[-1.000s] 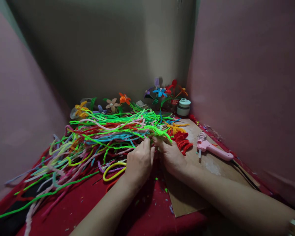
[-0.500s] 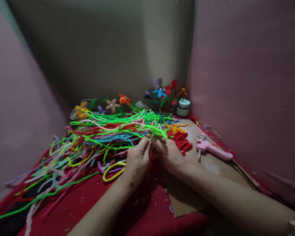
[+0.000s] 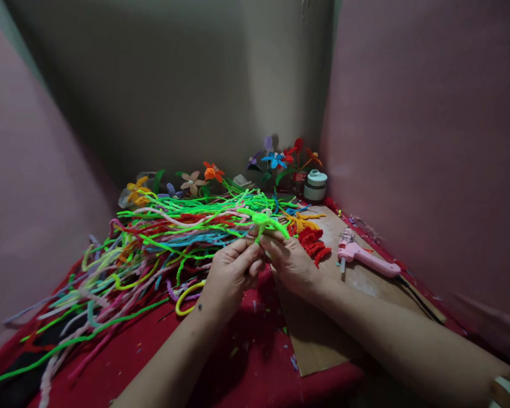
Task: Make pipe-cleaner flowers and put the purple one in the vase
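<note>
Between my two hands is a bright green pipe-cleaner piece (image 3: 260, 220), with a rounded top, a short stem and a curved strip reaching to the right. My left hand (image 3: 233, 266) pinches the stem's lower end between thumb and fingers. From the other side, my right hand (image 3: 287, 258) also grips the piece near its stem, its fingertips almost touching the left ones. Just behind them lies a big heap of loose pipe cleaners (image 3: 187, 221) in green, pink, red, blue and yellow. Bent red pipe-cleaner pieces (image 3: 314, 243) lie right of my right hand.
A pink glue gun (image 3: 368, 258) rests on a brown board (image 3: 323, 345) at right, its cord trailing off. Scissors with yellow handles (image 3: 185, 300) lie left of my hands. Pipe-cleaner flowers (image 3: 276, 160) and a lidded jar (image 3: 315, 186) stand along the back of the red cloth (image 3: 123, 362).
My left hand has shifted slightly left and its grip has turned. The green piece now stands more upright, with its rounded top and stem showing more plainly.
</note>
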Tool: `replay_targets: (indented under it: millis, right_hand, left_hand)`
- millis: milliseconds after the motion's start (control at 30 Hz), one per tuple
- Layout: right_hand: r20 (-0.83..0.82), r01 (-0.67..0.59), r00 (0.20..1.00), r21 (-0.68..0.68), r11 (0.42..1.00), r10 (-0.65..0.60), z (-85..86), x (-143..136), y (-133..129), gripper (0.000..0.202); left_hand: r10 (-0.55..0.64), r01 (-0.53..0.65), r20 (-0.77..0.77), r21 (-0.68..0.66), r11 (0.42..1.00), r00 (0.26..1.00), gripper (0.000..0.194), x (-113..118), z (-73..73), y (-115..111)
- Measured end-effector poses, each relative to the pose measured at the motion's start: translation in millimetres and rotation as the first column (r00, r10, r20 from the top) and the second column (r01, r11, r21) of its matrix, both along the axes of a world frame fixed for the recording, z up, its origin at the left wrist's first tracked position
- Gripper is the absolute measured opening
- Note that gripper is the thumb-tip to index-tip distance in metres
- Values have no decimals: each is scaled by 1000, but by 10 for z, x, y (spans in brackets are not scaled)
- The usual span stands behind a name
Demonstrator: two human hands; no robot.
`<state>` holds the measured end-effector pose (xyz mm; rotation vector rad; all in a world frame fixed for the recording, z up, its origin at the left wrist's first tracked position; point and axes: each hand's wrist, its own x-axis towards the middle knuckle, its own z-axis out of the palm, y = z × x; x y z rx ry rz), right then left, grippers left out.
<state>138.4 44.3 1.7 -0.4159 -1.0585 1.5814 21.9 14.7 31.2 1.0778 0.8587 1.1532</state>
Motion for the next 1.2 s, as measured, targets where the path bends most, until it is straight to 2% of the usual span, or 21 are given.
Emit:
replay_targets:
  millis: [100, 200, 300, 400, 467, 533, 567, 600, 667, 733, 1000, 1067, 1100, 1200]
  right_hand:
    - [68, -19, 998, 57, 998, 15, 36, 51, 9, 22]
    - [42, -55, 998, 81, 995, 52, 58, 74, -1, 18]
    - [-20, -96, 995, 30, 995, 97, 48, 59, -12, 17]
    - [-88, -79, 993, -16, 997, 77, 19, 22, -12, 15]
    - [-109, -59, 993, -46, 997, 54, 3, -3, -8, 14]
    - [-102, -35, 994, -69, 997, 28, -8, -21, -5, 16]
    - [-99, -20, 995, -78, 997, 12, -13, -27, -4, 19]
    - [-98, -2, 995, -86, 996, -6, -19, -31, -3, 21]
    - [-95, 28, 995, -99, 995, -37, -34, -36, -2, 22]
    - [-80, 38, 996, -121, 992, -48, -51, -39, -2, 21]
    - [-99, 62, 992, -172, 983, -80, -99, -49, -13, 21]
    - [-73, 86, 992, -193, 977, -102, -110, -51, -15, 21]
    - [-58, 98, 992, -198, 975, -111, -114, -52, -16, 22]
    - [-27, 113, 992, -192, 975, -120, -113, -58, -21, 24]
  left_hand:
    - [-149, 153, 109, -34, 988, 983, 18, -60, 17, 6]
    - [-266, 278, 195, -31, 960, 944, 18, -107, -11, 33]
    - [-310, 325, 219, -34, 945, 925, 19, -130, -35, 64]
    - [-303, 315, 161, -56, 947, 939, 19, -117, -13, 72]
    - [-215, 216, 19, -32, 976, 976, 22, -88, 6, 62]
    - [-27, 55, -227, 117, 992, 973, 24, -58, -3, 50]
    - [101, -12, -363, 241, 970, 926, 23, -47, -21, 46]
    - [239, -49, -478, 376, 925, 846, 21, -40, -48, 44]
    - [463, -24, -614, 586, 810, 639, 14, -41, -112, 46]
    - [571, 48, -670, 667, 743, 474, 13, -53, -169, 55]
    - [719, 279, -683, 720, 635, 126, 17, -82, -260, 101]
    - [717, 308, -688, 709, 634, 109, 18, -89, -264, 104]
    - [704, 304, -699, 703, 643, 127, 18, -92, -261, 105]
    - [625, 204, -731, 680, 705, 275, 17, -97, -224, 113]
